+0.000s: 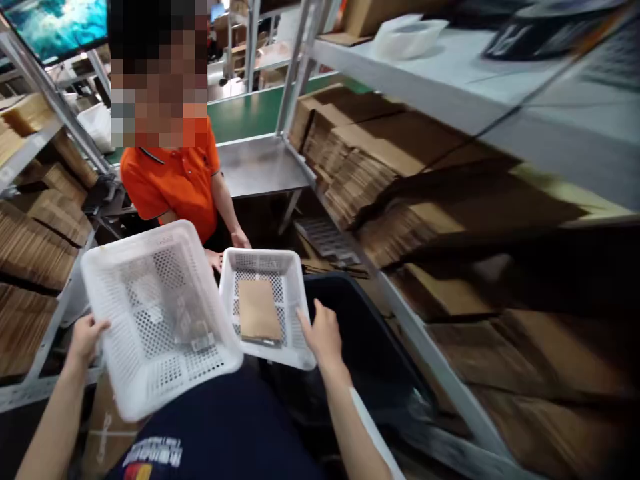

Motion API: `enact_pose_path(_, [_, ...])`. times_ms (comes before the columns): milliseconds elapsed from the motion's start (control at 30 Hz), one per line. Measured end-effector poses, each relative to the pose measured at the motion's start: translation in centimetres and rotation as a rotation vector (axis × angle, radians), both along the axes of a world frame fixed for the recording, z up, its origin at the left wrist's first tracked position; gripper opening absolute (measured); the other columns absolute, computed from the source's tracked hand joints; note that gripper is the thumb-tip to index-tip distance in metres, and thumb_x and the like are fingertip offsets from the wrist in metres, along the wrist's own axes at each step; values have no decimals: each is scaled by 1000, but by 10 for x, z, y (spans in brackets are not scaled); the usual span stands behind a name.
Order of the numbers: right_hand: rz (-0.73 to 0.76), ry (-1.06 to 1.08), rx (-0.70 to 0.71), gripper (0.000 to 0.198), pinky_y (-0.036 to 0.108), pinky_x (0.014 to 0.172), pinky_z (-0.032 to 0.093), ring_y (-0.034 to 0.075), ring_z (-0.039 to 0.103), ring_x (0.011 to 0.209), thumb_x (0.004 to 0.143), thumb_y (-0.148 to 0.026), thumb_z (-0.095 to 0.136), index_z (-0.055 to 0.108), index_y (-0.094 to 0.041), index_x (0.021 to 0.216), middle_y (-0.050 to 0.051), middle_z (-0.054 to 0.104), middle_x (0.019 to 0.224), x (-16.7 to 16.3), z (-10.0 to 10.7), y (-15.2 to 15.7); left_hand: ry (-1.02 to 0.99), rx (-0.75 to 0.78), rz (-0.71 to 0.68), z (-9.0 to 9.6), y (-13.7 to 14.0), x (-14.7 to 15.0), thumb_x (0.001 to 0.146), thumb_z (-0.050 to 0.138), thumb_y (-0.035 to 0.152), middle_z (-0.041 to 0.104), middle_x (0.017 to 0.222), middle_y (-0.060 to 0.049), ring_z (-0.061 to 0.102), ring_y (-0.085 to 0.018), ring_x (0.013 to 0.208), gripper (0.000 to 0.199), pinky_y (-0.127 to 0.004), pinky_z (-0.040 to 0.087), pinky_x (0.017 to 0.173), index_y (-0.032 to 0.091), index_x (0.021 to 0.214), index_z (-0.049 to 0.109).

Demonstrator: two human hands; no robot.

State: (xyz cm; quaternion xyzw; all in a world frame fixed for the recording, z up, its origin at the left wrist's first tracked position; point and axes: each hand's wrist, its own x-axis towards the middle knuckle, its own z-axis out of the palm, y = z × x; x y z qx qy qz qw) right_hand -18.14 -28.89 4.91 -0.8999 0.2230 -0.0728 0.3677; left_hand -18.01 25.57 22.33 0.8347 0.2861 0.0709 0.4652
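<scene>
Baskets, 2 white perforated plastic, prob light & stiff: left hand closed on big basket rim, right hand closed on small basket rim w/ cardboard piece loose inside; grip rims.

Two white perforated baskets, tilted, touching; smaller holds brown card.
</scene>
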Motion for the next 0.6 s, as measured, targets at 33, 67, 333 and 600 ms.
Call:
enact_pose_path(33, [21, -150, -40, 69, 56, 110, 50, 40, 60, 128, 92, -52, 53, 60, -1, 139, 30, 61, 135, 3, 18, 10, -4, -24, -36, 4, -15, 12, 44, 70, 40, 64, 56, -4, 53, -17, 58, 27, -28, 45, 54, 16, 56, 65])
enact_pose_path(67, [78, -335, -73, 66, 53, 112, 49, 37, 60, 128, 96, -52, 53, 60, -3, 140, 27, 62, 134, 6, 38, 20, 6, -41, -78, 6, -29, 24, 44, 70, 39, 62, 56, -3, 52, -16, 58, 26, -27, 43, 54, 16, 55, 64])
enact_pose_path(333, [-163, -289, -558, 58, 43, 128, 30, 31, 41, 151, 107, -35, 45, 47, 0, 153, 24, 48, 158, 33, 151, -48, 160, -150, -349, -12, -100, 81, 39, 74, 43, 67, 60, -6, 59, -23, 60, 35, -32, 47, 57, 15, 59, 67])
enact_pose_path(600, [-326, 423, -577, 88, 55, 128, 19, 46, 31, 153, 89, -25, 76, 34, 16, 154, 39, 35, 160, 35, 127, -230, 270, -383, -520, -67, -155, 109, 38, 82, 40, 77, 73, -10, 70, -30, 70, 38, -36, 57, 63, 15, 67, 75])
